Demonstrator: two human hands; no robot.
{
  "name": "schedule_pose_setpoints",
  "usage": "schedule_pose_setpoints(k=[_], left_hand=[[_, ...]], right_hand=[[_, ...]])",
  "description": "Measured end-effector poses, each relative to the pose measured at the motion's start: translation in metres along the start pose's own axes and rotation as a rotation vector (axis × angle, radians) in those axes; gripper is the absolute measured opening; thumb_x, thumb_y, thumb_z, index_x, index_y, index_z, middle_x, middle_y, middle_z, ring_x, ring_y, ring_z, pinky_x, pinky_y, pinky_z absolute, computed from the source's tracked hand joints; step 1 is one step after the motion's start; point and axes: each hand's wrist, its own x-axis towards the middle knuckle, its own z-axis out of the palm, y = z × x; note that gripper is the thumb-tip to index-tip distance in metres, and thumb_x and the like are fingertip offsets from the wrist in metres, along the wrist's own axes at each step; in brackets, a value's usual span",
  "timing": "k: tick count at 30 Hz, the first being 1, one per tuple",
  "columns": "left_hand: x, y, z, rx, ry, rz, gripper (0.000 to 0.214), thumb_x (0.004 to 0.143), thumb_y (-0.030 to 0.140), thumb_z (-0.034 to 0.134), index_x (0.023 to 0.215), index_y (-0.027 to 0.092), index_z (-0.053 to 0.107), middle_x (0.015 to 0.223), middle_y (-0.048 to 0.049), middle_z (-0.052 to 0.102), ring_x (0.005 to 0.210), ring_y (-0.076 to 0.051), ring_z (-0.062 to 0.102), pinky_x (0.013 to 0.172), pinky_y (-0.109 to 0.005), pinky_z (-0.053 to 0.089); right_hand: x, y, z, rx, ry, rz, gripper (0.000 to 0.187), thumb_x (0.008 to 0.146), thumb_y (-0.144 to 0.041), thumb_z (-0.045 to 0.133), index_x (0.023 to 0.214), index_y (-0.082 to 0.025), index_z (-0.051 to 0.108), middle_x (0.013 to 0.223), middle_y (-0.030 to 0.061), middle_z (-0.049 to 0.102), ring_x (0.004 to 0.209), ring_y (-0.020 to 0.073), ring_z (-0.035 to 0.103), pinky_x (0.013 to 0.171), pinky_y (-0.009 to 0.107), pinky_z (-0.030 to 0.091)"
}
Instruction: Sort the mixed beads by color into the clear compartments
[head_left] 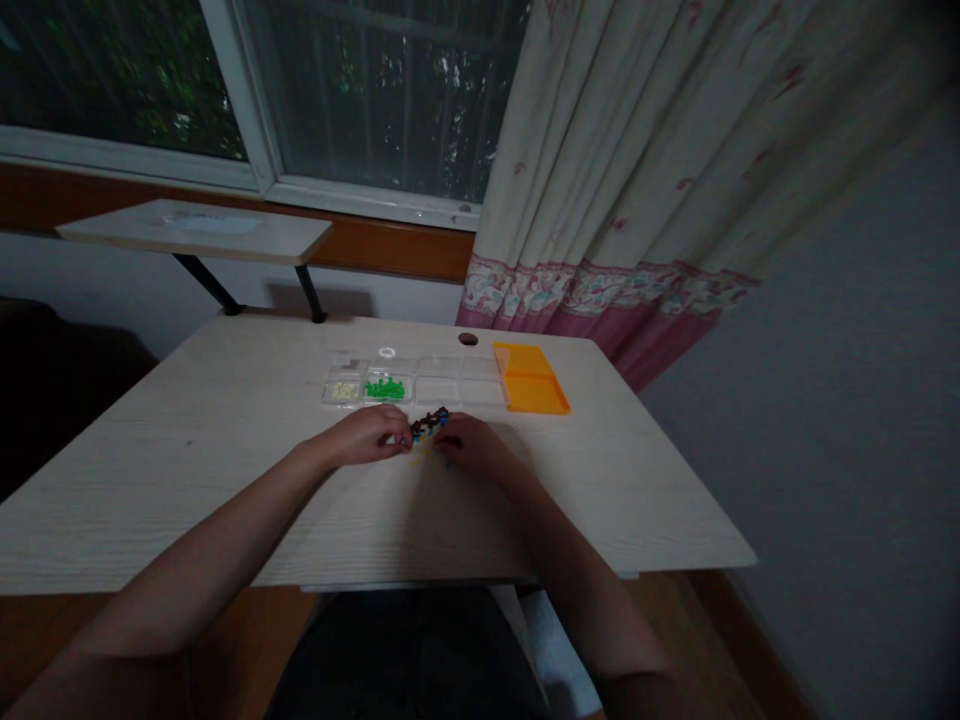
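Small dark brown, blue and yellow pieces [429, 422] lie in a loose pile on the table between my two hands. My left hand [369, 434] is at the pile's left side, thumb and fingers closed together at the tips. What they hold, if anything, is too small to make out. From the right, my right hand [478, 447] reaches in at the pile with curled fingers closed; its fingertips are partly hidden. Just beyond my left hand are bright green small pieces [385, 389] and pale yellow small pieces [344, 391], in separate clear compartments.
Clear plastic boxes [438, 391] with raised lids stand in a row behind my hands. An orange case [538, 393] lies opened to their right. A raised shelf [202, 232] stands on the table [247, 480] at the back left, and a curtain [592, 200] hangs behind.
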Motion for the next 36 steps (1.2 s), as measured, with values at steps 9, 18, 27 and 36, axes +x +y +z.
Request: schedule_pose_setpoints(k=[9,18,27,36], left_hand=[[0.006,0.009,0.009,0.054,0.061,-0.040,0.021,0.094,0.032,0.052,0.091,0.020,0.068,0.087,-0.0046,0.066,0.086,-0.016,0.059,0.079,-0.027,0.044],[0.003,-0.003,0.008,0.168,0.238,-0.139,0.026,0.097,0.031,0.046,0.107,0.020,0.068,0.094,-0.0077,0.067,0.095,-0.021,0.057,0.087,-0.035,0.044],[0.009,-0.001,0.021,0.175,0.218,-0.198,0.028,0.095,0.031,0.049,0.114,0.020,0.067,0.099,-0.0089,0.066,0.098,-0.022,0.057,0.089,-0.037,0.044],[0.012,-0.001,0.026,0.134,0.226,-0.242,0.022,0.093,0.032,0.054,0.106,0.020,0.069,0.094,-0.0075,0.064,0.095,-0.020,0.058,0.085,-0.033,0.046]], right_hand=[[-0.001,0.001,-0.001,-0.026,0.071,0.099,0.022,0.084,-0.011,0.058,0.098,-0.020,0.074,0.096,0.0056,0.068,0.091,0.0165,0.061,0.084,0.026,0.044],[-0.001,0.013,0.003,-0.058,0.242,0.221,0.022,0.090,-0.018,0.057,0.106,-0.020,0.071,0.099,0.0066,0.067,0.098,0.0177,0.059,0.090,0.028,0.044],[0.006,-0.001,0.014,-0.149,0.247,0.177,0.025,0.093,-0.025,0.054,0.114,-0.018,0.067,0.100,0.0086,0.061,0.100,0.0187,0.054,0.092,0.028,0.041],[0.013,-0.008,0.022,-0.247,0.273,0.183,0.018,0.090,-0.025,0.059,0.103,-0.020,0.072,0.096,0.0067,0.062,0.096,0.0188,0.054,0.087,0.029,0.040]])
